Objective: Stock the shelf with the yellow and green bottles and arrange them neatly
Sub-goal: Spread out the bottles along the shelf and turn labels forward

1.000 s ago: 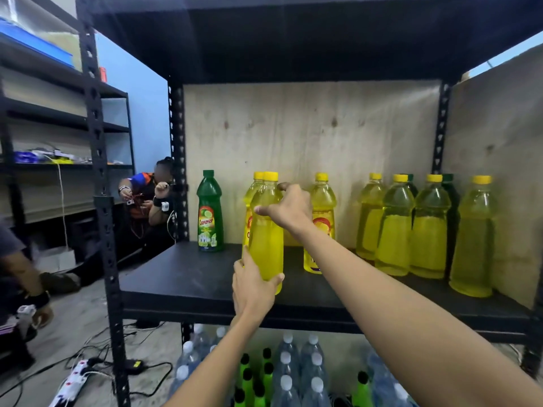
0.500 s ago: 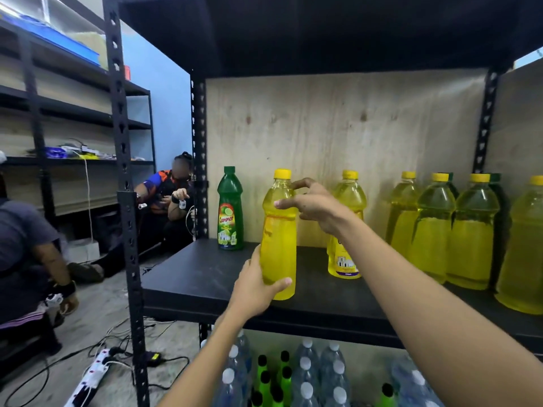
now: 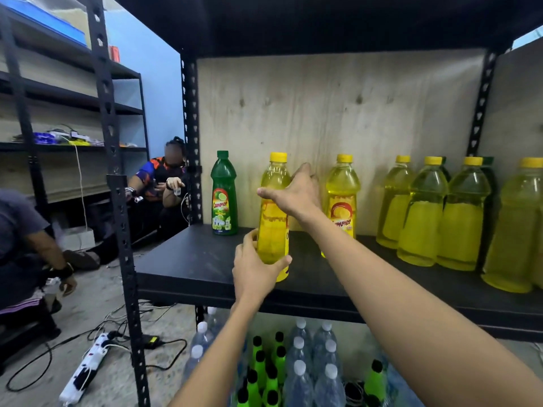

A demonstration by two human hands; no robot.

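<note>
While both hands grip it, yellow bottle (image 3: pixel 273 218) stands upright on shelf (image 3: pixel 191 259) front. Left hand (image 3: pixel 255 268) wrapped round base; right hand (image 3: pixel 296 195) curled round shoulder. Green bottle (image 3: pixel 224 193) back left, labelled yellow bottle (image 3: pixel 342 198) behind right.

On the shelf (image 3: pixel 205 259) we count six yellow bottles (image 3: pixel 342 201) and one fully visible green bottle (image 3: pixel 224 195); two more green ones (image 3: pixel 490 183) stand partly hidden behind.

Both hands on yellow bottle (image 3: pixel 273 218) at shelf (image 3: pixel 205 265) front: left hand (image 3: pixel 254 268) low, right hand (image 3: pixel 296 195) up top.
</note>
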